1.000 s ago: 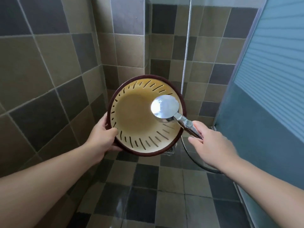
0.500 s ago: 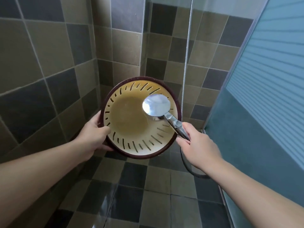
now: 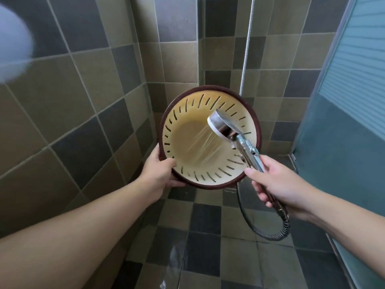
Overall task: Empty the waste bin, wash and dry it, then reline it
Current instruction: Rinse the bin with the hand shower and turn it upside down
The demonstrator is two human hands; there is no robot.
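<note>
Two bare hands are working in a tiled shower corner. We are gripping the waste bin by its dark rim with our left hand, thumb curled inside, remaining fingers hidden behind the wall. Our right hand is wrapping its fingers around the shower head handle, spraying water into the bin just beyond our fingertips. We are seeing the hose looping below our wrist, its upper end cut off.
</note>
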